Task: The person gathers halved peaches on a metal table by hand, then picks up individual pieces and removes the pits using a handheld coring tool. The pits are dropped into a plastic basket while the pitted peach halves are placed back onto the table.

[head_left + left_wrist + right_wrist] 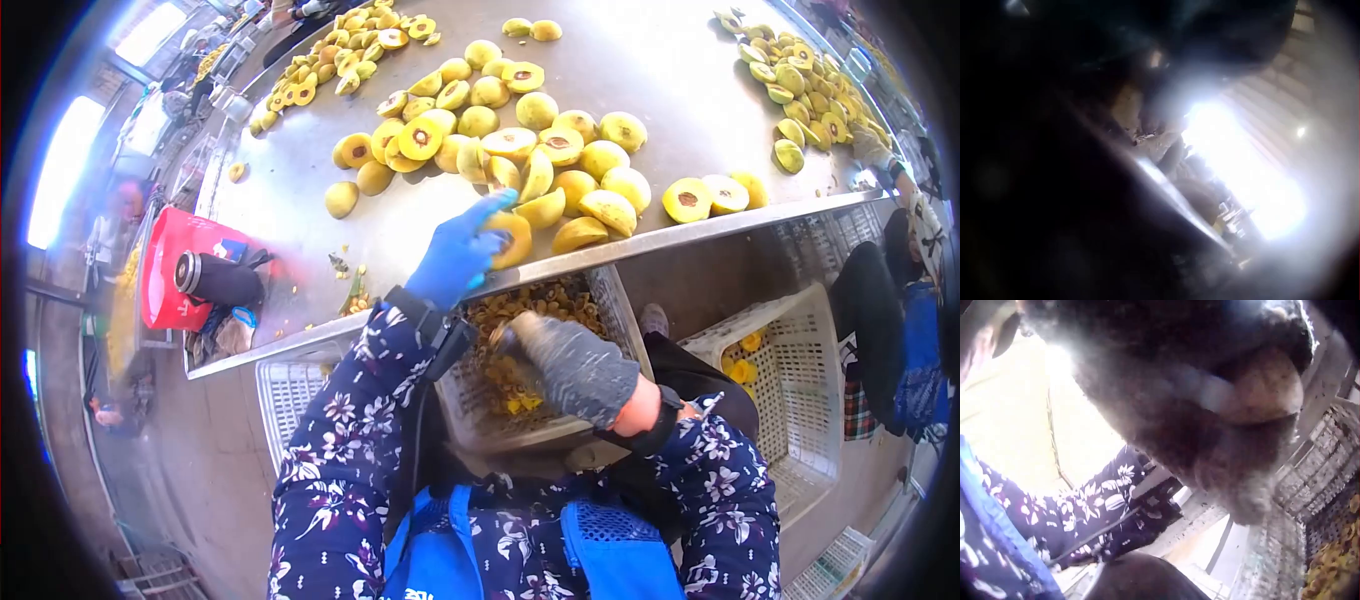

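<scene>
In the head view the left hand [455, 255], in a blue glove, pinches a yellow halved fruit [514, 238] at the table's near edge. Beside and beyond it lies a heap of fruit halves [536, 110], some with brown centres showing. The right hand [585, 372], in a grey glove, is over a crate of scraps [545, 300], its fingertips blurred. In the right wrist view the fingers of the right hand [1210, 425] curl round a smooth tan object [1269, 387]; what it is cannot be told. The left wrist view is too dark and glaring to show the hand.
The metal table [290, 190] holds other fruit piles at the far left and far right [805, 85]. A red bag [175, 260] and a dark flask [225, 280] are at its left end. A white crate [800, 390] stands at the right, near another person's legs.
</scene>
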Tool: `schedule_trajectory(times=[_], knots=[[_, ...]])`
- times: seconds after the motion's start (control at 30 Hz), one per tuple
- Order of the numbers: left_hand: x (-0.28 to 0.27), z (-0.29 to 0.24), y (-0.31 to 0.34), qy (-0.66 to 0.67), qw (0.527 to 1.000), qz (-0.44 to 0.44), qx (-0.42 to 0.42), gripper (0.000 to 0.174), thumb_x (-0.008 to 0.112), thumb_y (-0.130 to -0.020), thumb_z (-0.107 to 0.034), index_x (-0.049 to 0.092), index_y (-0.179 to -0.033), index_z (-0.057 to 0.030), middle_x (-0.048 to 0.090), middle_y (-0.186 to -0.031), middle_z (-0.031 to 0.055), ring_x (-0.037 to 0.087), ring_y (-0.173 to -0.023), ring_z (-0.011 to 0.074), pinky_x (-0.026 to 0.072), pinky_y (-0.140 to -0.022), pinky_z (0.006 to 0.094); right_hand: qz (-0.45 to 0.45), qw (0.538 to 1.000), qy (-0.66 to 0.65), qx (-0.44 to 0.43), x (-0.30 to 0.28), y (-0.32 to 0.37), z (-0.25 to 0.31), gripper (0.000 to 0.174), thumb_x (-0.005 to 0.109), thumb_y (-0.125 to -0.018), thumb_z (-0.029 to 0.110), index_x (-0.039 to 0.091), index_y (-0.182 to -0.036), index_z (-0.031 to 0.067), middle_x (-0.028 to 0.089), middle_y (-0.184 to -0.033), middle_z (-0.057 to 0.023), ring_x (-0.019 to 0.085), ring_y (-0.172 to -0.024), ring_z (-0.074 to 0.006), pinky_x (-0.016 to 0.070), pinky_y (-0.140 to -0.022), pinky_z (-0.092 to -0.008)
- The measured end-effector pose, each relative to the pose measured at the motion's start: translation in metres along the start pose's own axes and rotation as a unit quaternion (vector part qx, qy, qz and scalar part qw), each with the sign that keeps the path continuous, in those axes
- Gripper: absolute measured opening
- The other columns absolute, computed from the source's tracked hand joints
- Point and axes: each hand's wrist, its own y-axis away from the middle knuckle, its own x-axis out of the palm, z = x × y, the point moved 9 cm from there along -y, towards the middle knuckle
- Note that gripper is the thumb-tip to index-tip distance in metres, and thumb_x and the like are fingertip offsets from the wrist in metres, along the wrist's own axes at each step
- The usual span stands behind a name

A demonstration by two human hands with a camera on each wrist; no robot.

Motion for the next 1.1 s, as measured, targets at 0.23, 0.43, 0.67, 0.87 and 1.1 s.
schedule_trajectory(times=[0.23, 0.43, 0.67, 0.87, 1.1], knots=[[-0.028, -0.002, 0.054, 0.444, 0.88, -0.165, -0.015, 0.028, 0.052, -0.096, -0.015, 0.049, -0.118, 0.0014, 0.058, -0.118, 0.0182, 0.06, -0.107, 0.0338, 0.0517, -0.094, 0.0476, -0.068, 0.985, -0.088, 0.133, -0.003, -0.019, -0.001, 0.044, 0.071, -0.083, 0.027, 0.05, -0.113, 0.002, 0.064, -0.095, -0.0248, 0.062, -0.09, -0.0423, 0.0503, -0.073, -0.0476], [-0.021, 0.031, 0.074, 0.559, 0.81, -0.171, -0.041, 0.03, 0.051, -0.096, -0.022, 0.048, -0.118, -0.0011, 0.057, -0.119, 0.0225, 0.059, -0.108, 0.0388, 0.0497, -0.094, 0.0529, -0.052, 0.976, -0.113, 0.18, 0.018, -0.023, -0.014, 0.047, 0.068, -0.085, 0.025, 0.048, -0.12, 0.0001, 0.064, -0.094, -0.0249, 0.062, -0.089, -0.0428, 0.0504, -0.073, -0.0476], [-0.015, 0.001, 0.08, 0.62, 0.776, -0.112, 0.022, 0.042, 0.053, -0.091, -0.016, 0.045, -0.128, 0.0005, 0.055, -0.117, 0.0215, 0.059, -0.107, 0.0349, 0.0487, -0.095, 0.0487, -0.049, 0.977, -0.109, 0.179, 0.025, -0.032, -0.008, 0.041, 0.067, -0.086, 0.019, 0.048, -0.118, 0.003, 0.064, -0.088, -0.0189, 0.068, -0.074, -0.0307, 0.0538, -0.058, -0.0384], [-0.013, -0.002, 0.08, 0.642, 0.756, -0.114, 0.061, 0.043, 0.055, -0.089, -0.016, 0.046, -0.126, 0.0035, 0.055, -0.12, 0.0223, 0.055, -0.112, 0.036, 0.0436, -0.101, 0.0492, -0.042, 0.981, -0.04, 0.183, 0.027, -0.037, -0.007, 0.034, 0.061, -0.087, 0.016, 0.048, -0.115, 0.0026, 0.064, -0.09, -0.0244, 0.062, -0.087, -0.0431, 0.0501, -0.071, -0.0482], [-0.009, 0.011, 0.083, 0.652, 0.742, -0.156, 0.014, 0.034, 0.05, -0.098, -0.019, 0.047, -0.125, -0.0005, 0.055, -0.119, 0.0195, 0.055, -0.113, 0.0332, 0.0446, -0.101, 0.0505, -0.039, 0.994, 0.016, 0.106, 0.048, -0.031, -0.015, 0.031, 0.051, -0.089, 0.015, 0.047, -0.117, 0.002, 0.063, -0.093, -0.0266, 0.061, -0.09, -0.0443, 0.0481, -0.076, -0.0517]])
